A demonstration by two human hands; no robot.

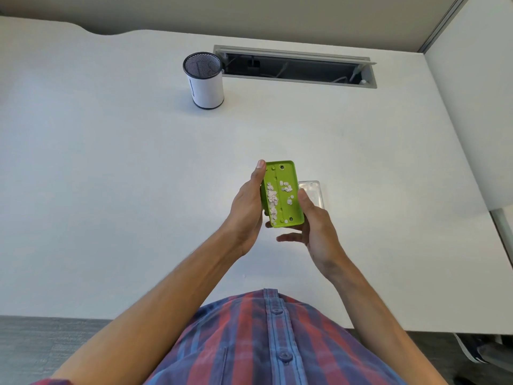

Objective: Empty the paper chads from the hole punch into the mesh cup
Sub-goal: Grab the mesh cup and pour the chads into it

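I hold a green hole punch (288,209) upside down above the white desk (111,190), its open underside facing me. White paper chads (273,198) lie scattered inside it, mostly along the left side. My left hand (247,209) grips its left edge, thumb up along the side. My right hand (315,220) grips its right edge with the fingers curled below. The mesh cup (206,81), black mesh wrapped in white paper, stands upright far back on the desk, well apart from both hands.
A clear plastic cover (313,190) lies flat on the desk just right of the punch, partly behind my right hand. An open cable slot (297,66) runs along the back of the desk beside the cup. A partition wall (477,93) stands at the right.
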